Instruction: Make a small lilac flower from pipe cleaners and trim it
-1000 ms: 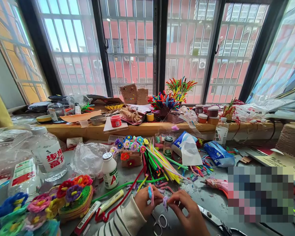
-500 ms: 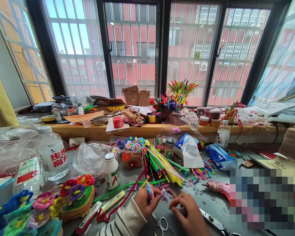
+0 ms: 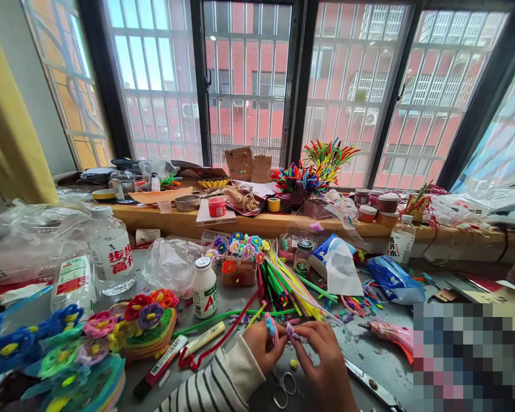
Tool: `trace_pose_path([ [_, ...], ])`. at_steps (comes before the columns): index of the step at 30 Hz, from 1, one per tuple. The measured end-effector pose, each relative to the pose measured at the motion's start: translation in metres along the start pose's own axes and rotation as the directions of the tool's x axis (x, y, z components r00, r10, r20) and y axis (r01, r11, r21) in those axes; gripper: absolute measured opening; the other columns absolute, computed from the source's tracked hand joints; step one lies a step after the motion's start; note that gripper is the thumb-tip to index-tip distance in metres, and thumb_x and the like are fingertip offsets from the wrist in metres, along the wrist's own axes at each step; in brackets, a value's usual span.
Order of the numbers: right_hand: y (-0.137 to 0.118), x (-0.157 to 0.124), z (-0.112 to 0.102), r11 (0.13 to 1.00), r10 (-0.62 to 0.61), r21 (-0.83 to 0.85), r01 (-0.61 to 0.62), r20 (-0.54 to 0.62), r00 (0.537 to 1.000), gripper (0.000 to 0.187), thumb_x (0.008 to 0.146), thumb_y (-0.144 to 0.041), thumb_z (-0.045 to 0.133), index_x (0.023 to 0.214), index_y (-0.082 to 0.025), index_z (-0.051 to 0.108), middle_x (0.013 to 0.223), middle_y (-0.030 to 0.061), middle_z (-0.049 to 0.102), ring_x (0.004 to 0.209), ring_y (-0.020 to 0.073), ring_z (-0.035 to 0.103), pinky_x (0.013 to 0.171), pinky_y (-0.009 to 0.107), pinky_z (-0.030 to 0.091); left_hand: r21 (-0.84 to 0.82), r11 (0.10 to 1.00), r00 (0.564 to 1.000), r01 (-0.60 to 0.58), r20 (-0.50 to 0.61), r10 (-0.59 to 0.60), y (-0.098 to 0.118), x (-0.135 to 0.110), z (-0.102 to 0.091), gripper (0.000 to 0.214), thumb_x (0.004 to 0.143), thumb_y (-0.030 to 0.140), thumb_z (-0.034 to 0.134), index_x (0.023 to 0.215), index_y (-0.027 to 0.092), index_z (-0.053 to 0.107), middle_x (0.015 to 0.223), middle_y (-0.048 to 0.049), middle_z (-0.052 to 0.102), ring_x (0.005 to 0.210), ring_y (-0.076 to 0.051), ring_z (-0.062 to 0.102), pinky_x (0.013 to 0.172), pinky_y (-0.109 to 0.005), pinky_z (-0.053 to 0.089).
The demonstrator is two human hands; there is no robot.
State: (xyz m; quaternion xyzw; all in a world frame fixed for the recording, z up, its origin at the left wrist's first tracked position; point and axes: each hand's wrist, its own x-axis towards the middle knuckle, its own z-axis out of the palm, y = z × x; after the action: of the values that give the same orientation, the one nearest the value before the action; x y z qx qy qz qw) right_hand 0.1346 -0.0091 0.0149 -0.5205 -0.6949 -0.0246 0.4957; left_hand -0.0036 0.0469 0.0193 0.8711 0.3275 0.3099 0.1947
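My left hand (image 3: 262,346), in a striped sleeve, is closed in a pinch. A blue and pink pipe cleaner piece (image 3: 271,325) stands up from its fingers. Between both hands is a small purple pipe cleaner piece (image 3: 290,332), pinched by the fingertips of my right hand (image 3: 321,352); the left fingertips are right beside it. Below the fingers a small yellow fuzzy piece (image 3: 293,364) lies on the table. White-handled scissors (image 3: 285,390) lie beneath my hands, partly hidden. Large metal scissors (image 3: 372,384) lie to the right of my right hand.
Loose pipe cleaners (image 3: 289,283) fan out ahead, beside a box of fuzzy flowers (image 3: 239,270). A white bottle (image 3: 205,288) stands left of them. Flower-covered fuzzy pieces (image 3: 148,323) fill the left front. A pink glue gun (image 3: 390,335) and blue tissue pack (image 3: 395,278) lie right.
My right hand has moved left and up to the left hand and now pinches the purple piece. The small yellow piece now shows on the table. The view has shifted left.
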Motion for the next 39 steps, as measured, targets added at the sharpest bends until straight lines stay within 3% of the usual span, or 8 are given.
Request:
trace_pose_path([
  [4,-0.004,0.012,0.011,1.000,0.007,0.009,-0.007,-0.032,0.999,0.011,0.076,-0.023,0.048,0.078,-0.019,0.057,0.072,0.0043,0.056,0.069,0.0181,0.051,0.061,0.030,0.043,0.008,0.998,0.995,0.062,-0.073,-0.061,-0.004,0.001,-0.001,0.028,0.072,0.028,0.039,0.072,0.012,0.063,0.062,-0.0091,0.060,0.057,-0.016,0.053,0.053,-0.026,0.041],
  [8,-0.002,0.017,0.016,1.000,-0.024,0.018,0.025,-0.047,0.999,0.011,0.076,-0.022,0.047,0.078,-0.018,0.057,0.072,0.0043,0.056,0.069,0.0179,0.051,0.061,0.031,0.042,-0.283,0.940,0.976,0.192,-0.041,-0.212,-0.009,0.003,0.002,0.034,0.070,0.038,0.043,0.062,0.011,0.062,0.055,-0.0066,0.057,0.051,-0.014,0.052,0.052,-0.026,0.042],
  [12,0.004,0.020,0.017,0.996,-0.073,0.051,0.076,-0.056,0.996,0.009,0.075,-0.019,0.048,0.076,-0.019,0.058,0.070,0.0034,0.056,0.068,0.0176,0.050,0.061,0.030,0.041,-0.731,0.570,0.915,0.374,0.189,-0.357,-0.011,0.006,0.003,0.040,0.059,0.048,0.054,0.064,0.009,0.062,0.053,-0.0031,0.056,0.049,-0.012,0.052,0.051,-0.025,0.042],
  [15,0.005,0.022,0.016,0.994,-0.051,0.091,0.058,-0.070,0.996,0.009,0.075,-0.019,0.050,0.076,-0.020,0.059,0.071,0.0033,0.057,0.070,0.0179,0.050,0.063,0.030,0.041,-0.842,0.308,0.876,0.442,0.333,-0.349,-0.012,0.008,0.001,0.037,0.049,0.043,0.065,0.065,0.009,0.064,0.055,-0.0020,0.058,0.053,-0.010,0.053,0.056,-0.024,0.041],
  [18,0.004,0.023,0.014,0.991,-0.014,0.133,0.022,-0.066,0.998,0.009,0.074,-0.021,0.051,0.077,-0.021,0.059,0.071,0.0031,0.058,0.071,0.0183,0.049,0.064,0.030,0.041,-0.852,0.139,0.840,0.505,0.448,-0.307,-0.012,0.009,-0.003,0.030,0.045,0.036,0.070,0.059,0.010,0.063,0.053,-0.0010,0.059,0.048,-0.008,0.053,0.051,-0.020,0.039],
  [31,-0.002,0.021,0.011,0.961,0.112,0.252,-0.111,0.010,0.994,0.009,0.073,-0.024,0.053,0.075,-0.022,0.062,0.075,0.0033,0.056,0.074,0.0184,0.049,0.067,0.031,0.040,-0.802,-0.043,0.716,0.596,0.555,-0.422,-0.016,0.008,-0.002,0.033,0.039,0.029,0.074,0.057,0.013,0.053,0.052,0.0001,0.062,0.049,-0.012,0.057,0.051,-0.024,0.039],
  [35,-0.002,0.021,0.012,0.865,0.168,0.459,-0.204,0.118,0.979,0.011,0.073,-0.029,0.053,0.072,-0.022,0.062,0.080,0.0046,0.056,0.079,0.0190,0.052,0.071,0.032,0.042,-0.767,-0.062,0.696,0.639,0.610,-0.378,-0.010,0.007,-0.009,0.029,0.040,0.022,0.075,0.054,0.013,0.052,0.050,0.0019,0.060,0.052,-0.011,0.058,0.055,-0.022,0.039],
  [39,-0.001,0.020,0.014,0.776,0.179,0.578,-0.251,0.181,0.967,0.012,0.074,-0.030,0.052,0.077,-0.023,0.061,0.085,0.0052,0.056,0.082,0.0197,0.052,0.074,0.034,0.043,-0.775,-0.081,0.719,0.627,0.616,-0.323,-0.010,0.007,-0.009,0.030,0.041,0.029,0.074,0.055,0.012,0.053,0.046,0.0031,0.055,0.044,-0.009,0.053,0.046,-0.020,0.036],
])
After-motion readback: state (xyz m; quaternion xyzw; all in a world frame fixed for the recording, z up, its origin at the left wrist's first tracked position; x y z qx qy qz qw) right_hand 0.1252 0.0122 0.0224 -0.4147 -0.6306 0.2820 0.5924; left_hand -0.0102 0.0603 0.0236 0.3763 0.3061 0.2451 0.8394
